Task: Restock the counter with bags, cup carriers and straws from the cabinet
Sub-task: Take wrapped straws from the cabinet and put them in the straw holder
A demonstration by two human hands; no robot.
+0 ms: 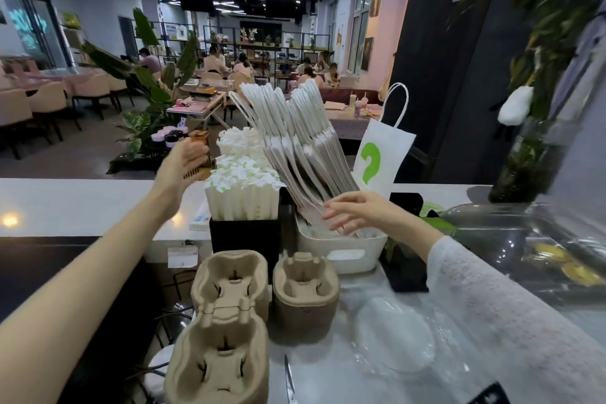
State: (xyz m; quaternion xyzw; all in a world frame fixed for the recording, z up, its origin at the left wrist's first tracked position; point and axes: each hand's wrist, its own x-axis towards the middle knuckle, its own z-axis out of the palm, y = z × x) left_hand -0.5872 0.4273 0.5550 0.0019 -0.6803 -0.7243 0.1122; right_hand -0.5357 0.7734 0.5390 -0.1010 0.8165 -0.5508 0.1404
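Straws in white paper wrappers stand packed upright in a black square holder on the desk, and everything else is placed from that holder. Left of it and farther back, the left hand hangs above the desk with its fingers straight and loosely spread, holding nothing; a small brown slatted box sits just behind the palm, and whether the hand touches it cannot be told. Behind the holder, more wrapped straws fill a second white cluster. In front of the holder, on the lower desk, lie two stacks of brown pulp cup carriers: a long stack to the near left, and a shorter stack just right of it. Right of the holder, a white bin holds a thick fan of white paper bags with twisted handles, leaning back and left. The right hand reaches over the bin, fingers spread wide and relaxed, their tips touching the lower edges of the bags. Behind that hand, one white bag with a green question mark stands upright. Clear plastic lids lie on the desk to the near right of the holder.
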